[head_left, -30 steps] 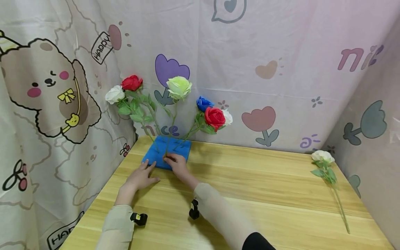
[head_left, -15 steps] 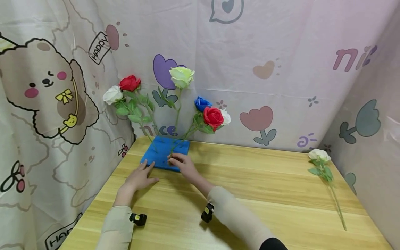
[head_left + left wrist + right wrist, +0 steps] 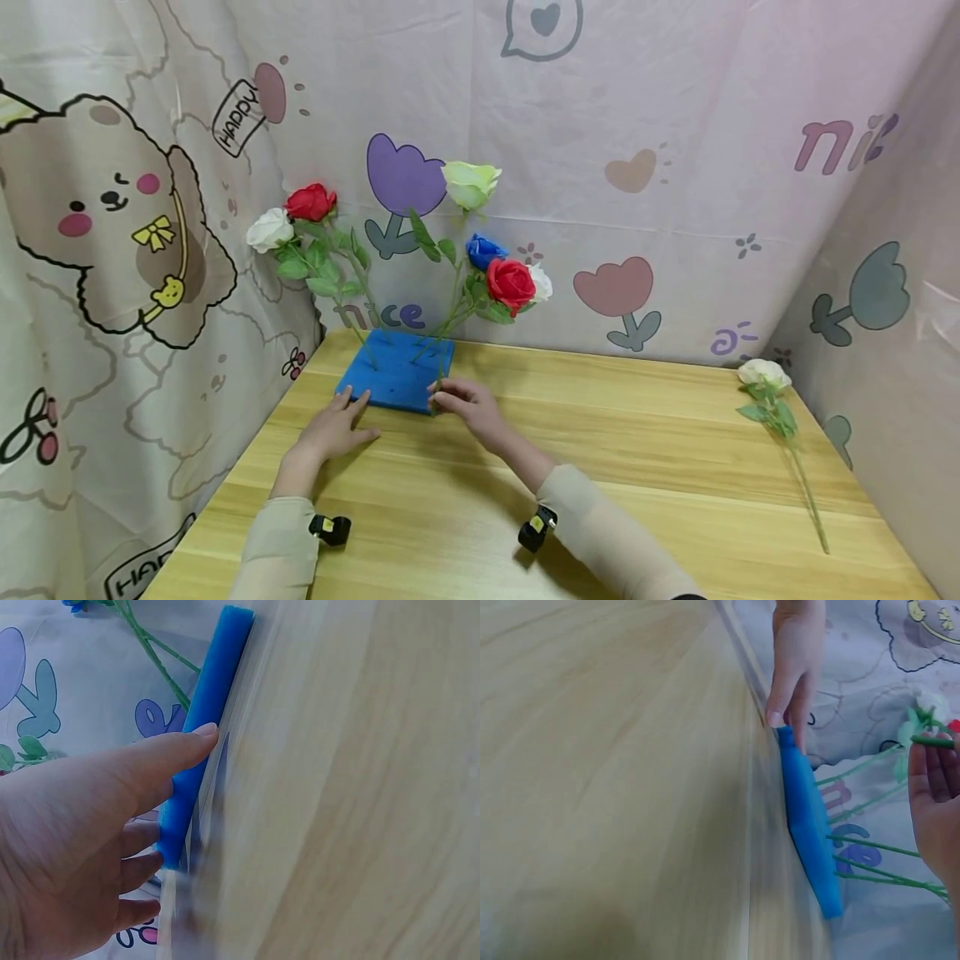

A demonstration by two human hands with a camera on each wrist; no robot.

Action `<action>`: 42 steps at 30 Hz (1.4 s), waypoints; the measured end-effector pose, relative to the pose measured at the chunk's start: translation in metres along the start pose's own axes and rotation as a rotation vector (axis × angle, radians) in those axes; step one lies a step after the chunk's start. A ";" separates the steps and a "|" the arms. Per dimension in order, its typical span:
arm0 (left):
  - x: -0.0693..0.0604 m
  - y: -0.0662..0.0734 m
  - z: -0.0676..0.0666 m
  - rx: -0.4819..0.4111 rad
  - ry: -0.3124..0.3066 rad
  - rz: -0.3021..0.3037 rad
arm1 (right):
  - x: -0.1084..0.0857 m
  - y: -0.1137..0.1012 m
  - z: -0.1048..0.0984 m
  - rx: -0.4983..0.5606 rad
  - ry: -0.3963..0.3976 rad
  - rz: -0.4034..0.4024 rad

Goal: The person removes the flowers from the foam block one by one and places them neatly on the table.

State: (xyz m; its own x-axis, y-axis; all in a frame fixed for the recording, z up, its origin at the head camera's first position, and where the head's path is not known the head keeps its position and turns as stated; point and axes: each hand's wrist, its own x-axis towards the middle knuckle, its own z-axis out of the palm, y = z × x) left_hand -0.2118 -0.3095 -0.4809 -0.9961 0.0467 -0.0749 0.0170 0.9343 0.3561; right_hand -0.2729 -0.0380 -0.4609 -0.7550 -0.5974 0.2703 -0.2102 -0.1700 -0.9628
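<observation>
- Landmark: blue foam block (image 3: pixel 397 387) on the desk (image 3: pixel 600 450); all places below are relative to it.
- Right hand (image 3: pixel 476 410): fingers curled, pinching the yellow-green rose (image 3: pixel 471 185) low on its stem, by the block's near right corner.
- Key relation: stem end sticks out just past the right fingers, and the right wrist view shows it clear of the block's top face. Most of that face lies left of the fingers and below them.
- Long axis of the yellow-green rose: near upright, bloom end leaning right, high above the block's right side.
- Left hand (image 3: pixel 330 429): fingers fairly straight, thumb spread, touching the block's near left edge; grips no stem. It's the one in contact with the block; right hand holds the rose.
- Left side of block: left red rose (image 3: pixel 311 202) and left white rose (image 3: pixel 271 230), stems standing in it, leaning left.
- Right side: blue rose (image 3: pixel 485 252), right red rose (image 3: pixel 512 283) and right white rose (image 3: pixel 539 283), leaning right. Held stem crosses this bunch in the head view; can't tell if they touch.
- Loose white rose (image 3: pixel 763 375): flat on the desk, well right of the block, stem end toward the person.
</observation>
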 end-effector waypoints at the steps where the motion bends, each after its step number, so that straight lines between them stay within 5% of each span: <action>1: 0.000 0.000 0.000 -0.001 -0.001 0.000 | -0.002 0.000 -0.002 0.006 -0.006 0.000; 42: 0.000 -0.003 0.002 0.016 0.005 0.015 | -0.124 -0.008 -0.105 0.250 0.082 0.044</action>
State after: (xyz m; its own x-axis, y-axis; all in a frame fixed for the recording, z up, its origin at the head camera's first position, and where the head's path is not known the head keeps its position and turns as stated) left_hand -0.2117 -0.3110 -0.4839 -0.9962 0.0590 -0.0647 0.0334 0.9390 0.3423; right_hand -0.2426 0.1193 -0.4869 -0.8100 -0.5446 0.2173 -0.0239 -0.3395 -0.9403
